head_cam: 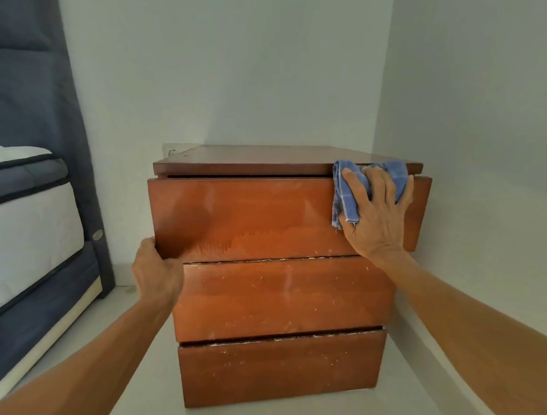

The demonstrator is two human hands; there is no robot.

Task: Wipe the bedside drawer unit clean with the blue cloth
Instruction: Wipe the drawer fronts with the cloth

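A: Cloth location?
B: Blue cloth (346, 191) is bunched at the top-right corner of the top drawer (244, 215) front, upper fold touching the unit's top edge. Right grip (379, 215) wide, fingers straight and spread, pressing it to the wood.
A: Left?
B: Left grip (155, 269) hooked round that front's left edge, near its bottom-left corner. Fingertips hidden behind it.
A: Unit?
B: Drawer unit (279, 301) on the floor (141, 370) in the wall corner. Top drawer stands out ahead of the two below. Bed (31, 224) at left, wall socket (171, 150) behind the back-left corner.
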